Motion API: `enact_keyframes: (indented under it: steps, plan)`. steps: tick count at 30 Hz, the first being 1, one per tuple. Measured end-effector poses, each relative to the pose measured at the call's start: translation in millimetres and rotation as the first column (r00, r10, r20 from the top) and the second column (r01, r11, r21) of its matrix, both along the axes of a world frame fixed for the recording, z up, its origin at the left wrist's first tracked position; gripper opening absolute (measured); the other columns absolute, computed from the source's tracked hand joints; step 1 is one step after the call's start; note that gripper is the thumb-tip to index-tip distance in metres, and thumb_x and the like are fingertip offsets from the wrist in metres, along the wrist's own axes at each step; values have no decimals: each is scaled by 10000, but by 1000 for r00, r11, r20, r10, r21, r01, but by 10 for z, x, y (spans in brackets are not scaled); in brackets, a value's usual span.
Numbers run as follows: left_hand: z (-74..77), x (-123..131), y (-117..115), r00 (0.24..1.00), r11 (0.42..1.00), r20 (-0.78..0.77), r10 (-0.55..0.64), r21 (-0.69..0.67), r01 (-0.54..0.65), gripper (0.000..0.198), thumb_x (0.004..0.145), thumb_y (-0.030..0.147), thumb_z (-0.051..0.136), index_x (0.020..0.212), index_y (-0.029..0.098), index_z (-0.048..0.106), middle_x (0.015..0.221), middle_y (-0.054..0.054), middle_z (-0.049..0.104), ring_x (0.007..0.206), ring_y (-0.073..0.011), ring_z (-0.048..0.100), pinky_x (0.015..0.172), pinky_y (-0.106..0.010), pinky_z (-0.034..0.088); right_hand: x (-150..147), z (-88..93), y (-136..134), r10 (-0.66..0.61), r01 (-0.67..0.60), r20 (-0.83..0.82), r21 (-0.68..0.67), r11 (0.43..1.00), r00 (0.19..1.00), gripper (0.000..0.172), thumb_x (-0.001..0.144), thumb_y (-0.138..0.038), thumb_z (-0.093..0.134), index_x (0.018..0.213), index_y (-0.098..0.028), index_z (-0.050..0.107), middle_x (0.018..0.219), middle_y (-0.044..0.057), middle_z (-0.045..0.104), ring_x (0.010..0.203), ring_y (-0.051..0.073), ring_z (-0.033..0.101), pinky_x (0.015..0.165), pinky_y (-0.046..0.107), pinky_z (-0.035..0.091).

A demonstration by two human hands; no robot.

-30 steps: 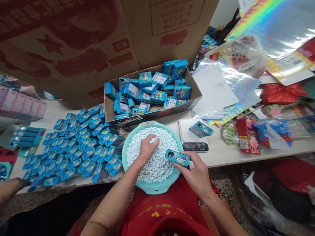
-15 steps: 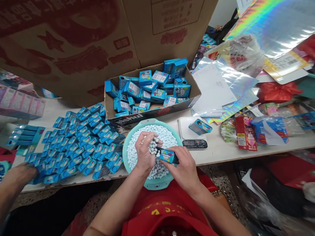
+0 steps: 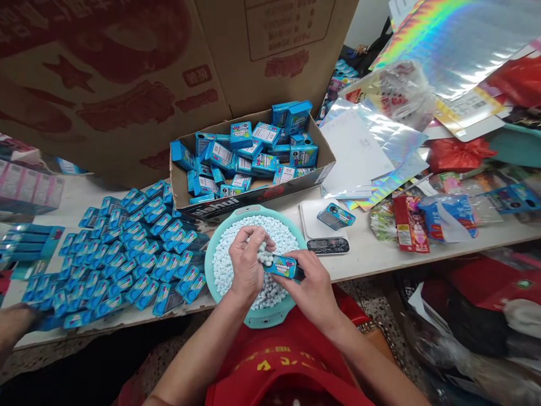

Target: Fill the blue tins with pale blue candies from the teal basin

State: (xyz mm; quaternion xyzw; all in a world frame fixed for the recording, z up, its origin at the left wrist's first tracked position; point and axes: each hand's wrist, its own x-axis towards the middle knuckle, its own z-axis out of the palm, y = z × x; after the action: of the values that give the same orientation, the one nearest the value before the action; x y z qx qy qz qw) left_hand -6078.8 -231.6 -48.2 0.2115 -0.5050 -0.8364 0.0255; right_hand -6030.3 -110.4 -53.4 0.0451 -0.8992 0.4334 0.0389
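A turquoise basin [image 3: 214, 225] full of small white candies [image 3: 279, 226] stands at the table's front edge. Above it, my left hand [image 3: 247, 262] is cupped, its fingers curled around some white candies. My right hand [image 3: 311, 282] grips a small blue candy box [image 3: 279, 266] labelled Caramelo Macizo, tilted so that its end meets the candies at my left fingers. Whether candies are passing into the box is hidden by the fingers. Right of the basin, a white digital scale [image 3: 310, 217] carries another blue candy box [image 3: 336, 215].
Many blue boxes [image 3: 135, 248] stand packed together on the left. Behind the basin, an open carton [image 3: 262, 198] holds more, before a large cardboard box [image 3: 236, 56]. A co-worker's hand [image 3: 17, 324] is at the far left. Paper sheets [image 3: 355, 152] and candy bags [image 3: 448, 217] lie right.
The view has shifted slightly to the right. My left fingers have closed in nearer the box's end, over the candies. The co-worker's hand has moved toward the left edge.
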Motion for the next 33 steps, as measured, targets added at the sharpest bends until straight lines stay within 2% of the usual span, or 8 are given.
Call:
enact_keyframes:
  steps: [5,12,21,27,29,31,32,33]
  plan:
    - [-10,-19,23,1000,1000,-16,-1,-19,1,228,734,340,694,715,169,545,569,30,519,506,-100,502,487,-202,422,-6,-14,12,-13,14,11,-26,1000,1000,263,746,-240,744,959,-237,590,925,37,662,877,231,598,761,370,487]
    - [41,-13,37,999,999,-47,-11,-48,9,209,757,318,685,729,168,542,544,26,535,511,-110,532,520,-214,455,-21,37,-8,-26,26,16,-33,999,1000,252,740,-239,744,948,-230,603,901,39,665,856,228,605,739,362,490]
    - [-33,-39,20,1000,987,-22,-21,-162,17,260,693,336,750,710,153,566,485,57,433,419,-43,341,395,-141,264,-34,-40,-134,-22,23,26,-23,999,999,238,717,-204,745,908,-225,604,876,33,669,830,223,590,719,355,476]
    - [64,-130,-85,994,994,14,-104,-44,105,284,650,334,768,699,171,541,471,70,383,399,-45,291,382,-154,205,-22,-87,-25,-45,67,107,-210,975,993,368,616,-156,825,909,-226,614,896,19,654,868,217,604,758,339,477]
    - [-9,-217,-191,996,995,18,-93,-32,93,271,677,341,734,706,186,514,490,74,380,398,-52,273,391,-168,198,29,-79,101,-62,103,139,-315,944,988,376,621,-199,832,931,-228,621,926,19,648,884,209,615,779,332,488]
    - [-204,-309,-300,996,968,7,-93,-233,93,219,724,351,676,715,192,524,540,49,440,448,-79,351,432,-187,261,93,-81,245,-93,156,178,-383,910,980,361,645,-266,822,946,-230,625,949,23,646,883,206,625,782,332,502]
    - [-336,-346,-343,989,904,10,-145,-405,137,191,747,350,645,717,191,544,583,26,493,507,-102,422,481,-206,322,124,-89,315,-118,190,197,-396,898,973,353,655,-295,815,947,-230,628,953,26,648,879,207,629,779,335,509]
    - [-476,-371,-373,966,777,47,-255,-584,234,168,764,344,623,725,189,572,649,-3,553,604,-135,498,567,-236,388,152,-102,377,-146,223,213,-399,889,966,347,662,-315,808,947,-230,630,951,30,652,876,211,631,775,340,515]
